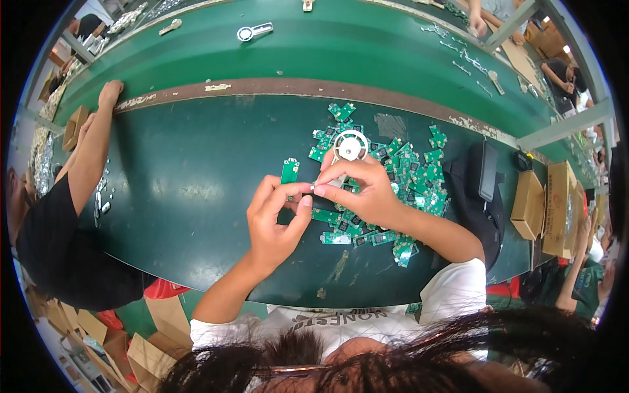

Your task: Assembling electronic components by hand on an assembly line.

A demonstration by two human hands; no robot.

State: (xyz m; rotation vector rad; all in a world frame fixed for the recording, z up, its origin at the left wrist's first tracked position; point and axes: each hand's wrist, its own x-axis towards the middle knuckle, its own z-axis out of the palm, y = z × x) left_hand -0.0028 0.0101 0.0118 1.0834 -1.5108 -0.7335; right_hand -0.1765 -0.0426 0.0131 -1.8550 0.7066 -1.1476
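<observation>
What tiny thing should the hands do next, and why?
Maybe the left hand should hold steady: its fingertips are close against those of the right hand, which holds the white round-headed piece, and anything tiny between them might slip.

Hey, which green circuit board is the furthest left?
The board showing just above the left hand in the picture; every other visible board is further right.

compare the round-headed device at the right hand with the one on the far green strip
The near device is partly covered by the right hand; the far device lies uncovered. The near device looks larger in view than the far device. The near device's head points mostly away, the far device's left. Both have round, pale heads.
</observation>
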